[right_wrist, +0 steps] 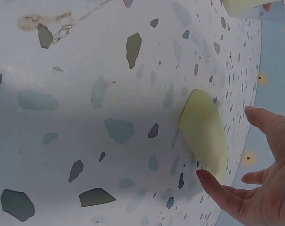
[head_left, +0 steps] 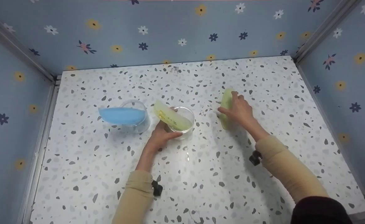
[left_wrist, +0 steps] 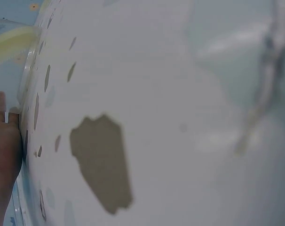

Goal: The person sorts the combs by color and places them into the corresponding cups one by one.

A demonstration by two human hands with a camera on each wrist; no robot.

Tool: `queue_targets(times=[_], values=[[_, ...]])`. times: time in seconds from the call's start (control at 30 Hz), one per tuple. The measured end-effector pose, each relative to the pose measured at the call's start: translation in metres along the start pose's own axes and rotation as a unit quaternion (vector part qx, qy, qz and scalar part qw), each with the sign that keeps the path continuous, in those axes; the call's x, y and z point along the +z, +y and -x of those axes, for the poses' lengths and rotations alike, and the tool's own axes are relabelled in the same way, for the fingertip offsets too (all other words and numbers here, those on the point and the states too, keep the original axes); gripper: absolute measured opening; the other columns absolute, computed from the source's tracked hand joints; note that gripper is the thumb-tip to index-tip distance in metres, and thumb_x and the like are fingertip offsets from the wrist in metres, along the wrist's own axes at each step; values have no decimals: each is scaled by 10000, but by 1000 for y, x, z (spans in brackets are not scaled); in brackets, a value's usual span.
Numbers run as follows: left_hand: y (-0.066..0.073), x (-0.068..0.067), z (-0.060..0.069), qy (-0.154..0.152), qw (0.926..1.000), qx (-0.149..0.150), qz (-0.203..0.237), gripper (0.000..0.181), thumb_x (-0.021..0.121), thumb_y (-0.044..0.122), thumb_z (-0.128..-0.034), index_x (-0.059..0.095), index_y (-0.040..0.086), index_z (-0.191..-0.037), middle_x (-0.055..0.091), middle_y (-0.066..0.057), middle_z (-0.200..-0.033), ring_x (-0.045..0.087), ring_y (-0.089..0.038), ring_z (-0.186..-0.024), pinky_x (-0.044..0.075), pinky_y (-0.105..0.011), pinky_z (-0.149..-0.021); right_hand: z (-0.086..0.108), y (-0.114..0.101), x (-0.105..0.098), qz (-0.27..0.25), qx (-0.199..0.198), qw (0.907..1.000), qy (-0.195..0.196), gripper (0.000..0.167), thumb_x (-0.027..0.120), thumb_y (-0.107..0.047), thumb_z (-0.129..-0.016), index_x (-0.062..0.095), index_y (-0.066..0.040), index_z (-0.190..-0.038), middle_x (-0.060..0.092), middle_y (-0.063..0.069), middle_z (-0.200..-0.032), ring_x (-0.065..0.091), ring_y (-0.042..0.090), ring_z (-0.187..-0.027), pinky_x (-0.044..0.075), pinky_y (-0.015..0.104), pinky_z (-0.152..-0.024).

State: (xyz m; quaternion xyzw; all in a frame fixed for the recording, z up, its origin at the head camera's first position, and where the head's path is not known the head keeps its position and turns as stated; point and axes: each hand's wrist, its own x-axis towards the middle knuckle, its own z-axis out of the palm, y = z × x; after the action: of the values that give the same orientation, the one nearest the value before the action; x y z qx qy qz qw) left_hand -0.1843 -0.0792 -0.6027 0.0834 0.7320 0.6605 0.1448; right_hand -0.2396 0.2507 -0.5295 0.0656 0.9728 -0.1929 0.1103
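My left hand (head_left: 160,136) grips a round clear cup (head_left: 187,134), thumb at its near side and fingers behind it. A pale yellow-green, half-moon-shaped piece (head_left: 173,118) with yellow print and small dark lettering leans inside, its upper end past the rim. In the left wrist view, only part of the hand (left_wrist: 5,150) and the cup edge show. To the right, a plain yellow-green half-moon piece (head_left: 226,101) lies on the table. Over it is my right hand (head_left: 242,109), thumb and fingers spread at either side; in the right wrist view the fingers look apart from the piece (right_wrist: 204,132).
Left of my left hand stands another clear cup (head_left: 142,127) with a blue half-moon piece (head_left: 121,115) across its top, jutting out leftward. The speckled white table (head_left: 182,186) is bounded by flowered blue panels (head_left: 176,28) at the back and both sides.
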Motion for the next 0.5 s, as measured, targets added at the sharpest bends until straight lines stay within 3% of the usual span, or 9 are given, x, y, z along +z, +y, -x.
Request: queue_targets(times=[0.17,0.5], values=[[0,0,0,-13,9999,158,10,1004,888,142,-777,340,373,-1585,367,111,-1657,264,-164,-1586,104,-432,-1348,-1,-1,2,-27,95,9999,-127,1079,726,-553,-876,158,-28,-1628,419,347,-1492,511,521,-1312,436,643,-1129],[1,1,2,78,9999,53,-57,992,887,164,-778,347,353,-1587,377,83,-1658,268,-184,-1589,123,-427,-1346,-6,-6,8,121,122,9997,-167,1038,747,-476,-869,185,2,-1599,478,325,-1379,530,489,-1240,466,623,-1080]])
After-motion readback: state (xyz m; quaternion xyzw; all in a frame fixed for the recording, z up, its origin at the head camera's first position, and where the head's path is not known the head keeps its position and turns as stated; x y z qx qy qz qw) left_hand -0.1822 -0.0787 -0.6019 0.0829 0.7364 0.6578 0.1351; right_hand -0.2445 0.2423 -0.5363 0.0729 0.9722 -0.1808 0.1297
